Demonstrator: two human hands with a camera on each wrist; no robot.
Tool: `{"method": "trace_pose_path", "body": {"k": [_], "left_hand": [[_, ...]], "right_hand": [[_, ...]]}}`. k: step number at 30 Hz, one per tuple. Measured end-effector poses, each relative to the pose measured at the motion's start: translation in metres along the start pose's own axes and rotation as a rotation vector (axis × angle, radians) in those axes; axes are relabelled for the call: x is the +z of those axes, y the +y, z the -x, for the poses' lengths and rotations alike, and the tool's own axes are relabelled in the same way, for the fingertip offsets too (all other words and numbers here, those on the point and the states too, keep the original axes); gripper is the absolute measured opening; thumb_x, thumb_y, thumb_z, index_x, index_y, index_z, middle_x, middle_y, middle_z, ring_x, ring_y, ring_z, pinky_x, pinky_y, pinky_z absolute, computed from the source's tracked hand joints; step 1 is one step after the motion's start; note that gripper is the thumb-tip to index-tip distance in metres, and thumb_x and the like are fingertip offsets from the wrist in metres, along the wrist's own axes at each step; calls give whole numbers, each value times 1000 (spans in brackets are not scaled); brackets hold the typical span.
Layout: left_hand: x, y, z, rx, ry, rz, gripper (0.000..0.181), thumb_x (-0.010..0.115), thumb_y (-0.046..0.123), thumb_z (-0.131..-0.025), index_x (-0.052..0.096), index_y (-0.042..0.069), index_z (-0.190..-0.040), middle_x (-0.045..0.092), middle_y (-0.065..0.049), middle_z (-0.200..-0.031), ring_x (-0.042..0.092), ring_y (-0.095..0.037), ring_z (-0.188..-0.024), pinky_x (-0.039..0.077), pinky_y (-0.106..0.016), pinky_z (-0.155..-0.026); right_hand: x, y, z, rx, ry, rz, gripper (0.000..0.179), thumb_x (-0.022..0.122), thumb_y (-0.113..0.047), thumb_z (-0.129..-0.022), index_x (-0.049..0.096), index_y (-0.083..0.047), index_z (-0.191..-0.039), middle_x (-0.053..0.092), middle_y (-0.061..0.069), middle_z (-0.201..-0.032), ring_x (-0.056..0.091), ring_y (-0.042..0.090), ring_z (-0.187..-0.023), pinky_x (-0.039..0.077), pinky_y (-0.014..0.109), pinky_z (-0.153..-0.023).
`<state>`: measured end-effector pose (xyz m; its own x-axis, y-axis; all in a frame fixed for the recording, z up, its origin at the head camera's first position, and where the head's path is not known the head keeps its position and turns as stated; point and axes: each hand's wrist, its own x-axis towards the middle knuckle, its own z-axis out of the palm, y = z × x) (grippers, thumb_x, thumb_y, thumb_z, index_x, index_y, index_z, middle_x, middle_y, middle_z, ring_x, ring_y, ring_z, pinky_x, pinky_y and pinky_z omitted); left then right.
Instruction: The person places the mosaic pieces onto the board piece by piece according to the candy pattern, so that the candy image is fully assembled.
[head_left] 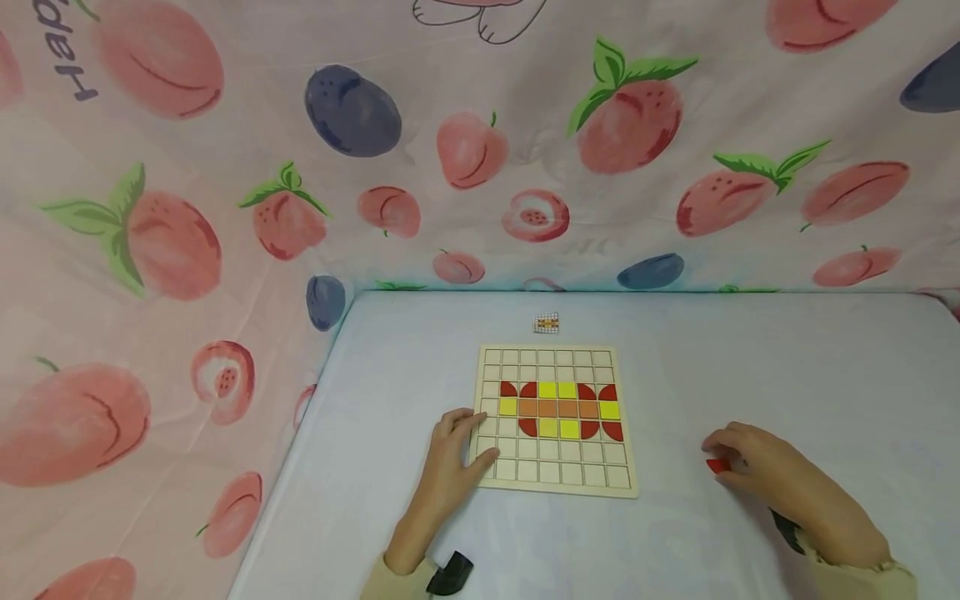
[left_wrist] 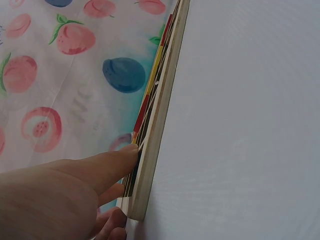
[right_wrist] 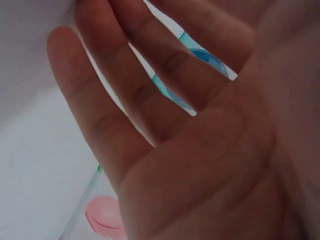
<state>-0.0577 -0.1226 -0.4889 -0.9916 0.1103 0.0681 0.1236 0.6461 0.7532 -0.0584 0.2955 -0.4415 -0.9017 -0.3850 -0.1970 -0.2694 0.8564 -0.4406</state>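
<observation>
A square wooden grid board lies on the table, with red rounded pieces, yellow squares and orange squares set in its middle rows. My left hand rests on the board's left edge, thumb and fingers spread over the border. In the left wrist view the thumb lies on the board's edge. To the right of the board, my right hand pinches a small red piece between thumb and fingers. The right wrist view shows the palm and fingers, and hides the piece.
Behind the board lies a small card printed with a gridded pattern. The white tabletop meets a fruit-print cloth at the back and left. A black strap shows at the left wrist.
</observation>
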Motion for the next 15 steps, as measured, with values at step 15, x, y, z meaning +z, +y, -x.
{"method": "trace_pose_path", "body": {"k": [15], "left_hand": [[0, -3, 1, 6, -5, 7, 52, 77, 22, -88, 60, 6, -135, 49, -11, -137, 44, -30, -129, 41, -51, -105]], "right_hand": [[9, -9, -3, 13, 98, 47, 19, 84, -7, -75, 69, -13, -85, 56, -7, -82, 50, 6, -70, 45, 26, -60]]}}
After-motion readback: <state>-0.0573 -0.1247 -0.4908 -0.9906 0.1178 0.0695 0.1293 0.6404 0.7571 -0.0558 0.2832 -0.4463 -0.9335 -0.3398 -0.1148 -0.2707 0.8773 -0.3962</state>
